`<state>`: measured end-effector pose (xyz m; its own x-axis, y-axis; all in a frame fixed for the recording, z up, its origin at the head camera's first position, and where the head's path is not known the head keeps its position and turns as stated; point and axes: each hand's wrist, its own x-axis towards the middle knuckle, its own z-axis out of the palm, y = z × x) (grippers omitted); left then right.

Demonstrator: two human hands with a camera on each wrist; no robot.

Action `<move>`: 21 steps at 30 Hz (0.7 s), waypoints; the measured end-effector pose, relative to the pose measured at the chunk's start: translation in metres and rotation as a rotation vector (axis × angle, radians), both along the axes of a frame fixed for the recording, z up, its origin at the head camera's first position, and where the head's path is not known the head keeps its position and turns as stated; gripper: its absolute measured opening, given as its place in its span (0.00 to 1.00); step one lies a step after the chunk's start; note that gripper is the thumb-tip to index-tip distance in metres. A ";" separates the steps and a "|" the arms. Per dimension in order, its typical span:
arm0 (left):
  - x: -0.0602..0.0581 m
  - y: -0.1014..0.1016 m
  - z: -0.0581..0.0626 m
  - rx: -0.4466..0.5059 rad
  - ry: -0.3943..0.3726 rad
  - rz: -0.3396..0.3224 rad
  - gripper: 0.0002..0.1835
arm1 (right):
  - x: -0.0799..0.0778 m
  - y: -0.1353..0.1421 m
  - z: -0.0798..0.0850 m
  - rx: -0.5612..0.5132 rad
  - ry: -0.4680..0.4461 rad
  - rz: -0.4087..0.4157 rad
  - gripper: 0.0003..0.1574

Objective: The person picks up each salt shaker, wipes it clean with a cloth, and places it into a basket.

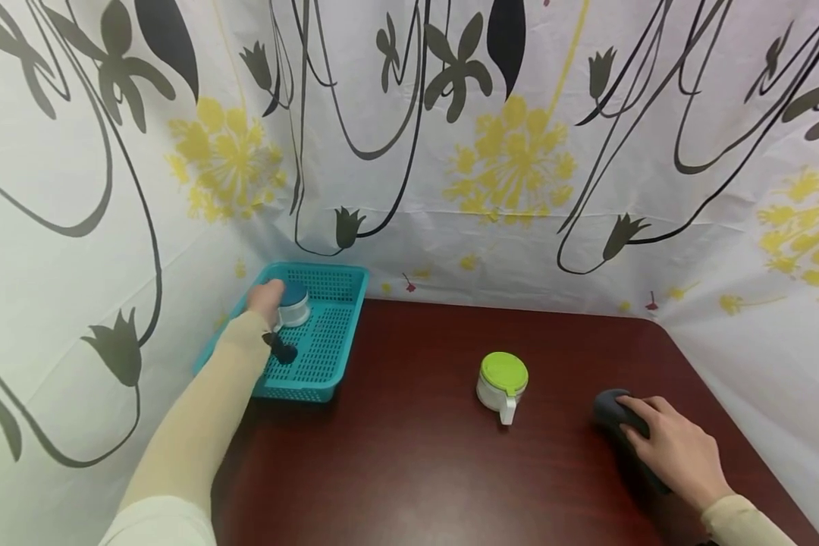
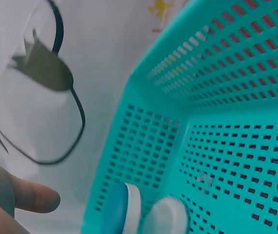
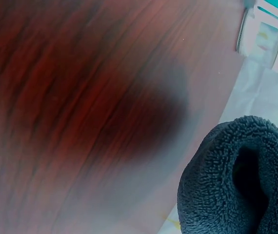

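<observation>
Dark grey cloth (image 1: 613, 412) sits in the grip of the right hand (image 1: 685, 453), whose forearm enters from the lower right; thumb and fingers curl round the bundle, palm down, near the right side of the tabletop (image 1: 416, 470). The left arm stretches far forward, its hand (image 1: 265, 299) just beside the blue jar (image 1: 295, 309) inside the basket (image 1: 356, 311). In the left wrist view one finger points out straight, apart from the jar, so this hand looks loosely open and holds nothing visible.

The cloth has a thick, looped terry pile and is folded into a rounded bundle with a dark hollow at one end. The basket is turquoise plastic, rectangular, with slotted walls and floor. The blue jar is squat and round, white below its lid. Between basket and cloth, well apart from both, stands the green jar (image 1: 503, 379), with a flat lime lid and a pale handle facing the person. The tabletop is glossy red-brown wood grain; behind hangs a creased white sheet (image 1: 382, 178) printed with grey vines and yellow blooms.

The left hand's other fingers are mostly out of frame or covered. The wrist view crops and blurs the blue jar, and a pale round shape beside it is hard to identify.
</observation>
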<state>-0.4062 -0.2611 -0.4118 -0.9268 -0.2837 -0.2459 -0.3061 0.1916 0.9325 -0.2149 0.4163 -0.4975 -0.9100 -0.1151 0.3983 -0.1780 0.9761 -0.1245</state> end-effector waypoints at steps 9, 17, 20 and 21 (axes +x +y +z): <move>0.016 0.033 0.012 -0.350 0.182 -0.012 0.36 | 0.004 0.000 0.001 -0.002 0.003 0.004 0.32; 0.033 0.073 0.025 -0.420 0.277 -0.112 0.29 | 0.007 -0.003 0.004 -0.027 0.028 0.014 0.32; 0.040 0.087 0.027 -0.457 0.324 -0.126 0.26 | 0.008 -0.004 0.005 -0.033 0.032 0.011 0.32; 0.043 0.092 0.028 -0.459 0.341 -0.136 0.25 | 0.009 -0.004 0.006 -0.035 0.035 0.009 0.32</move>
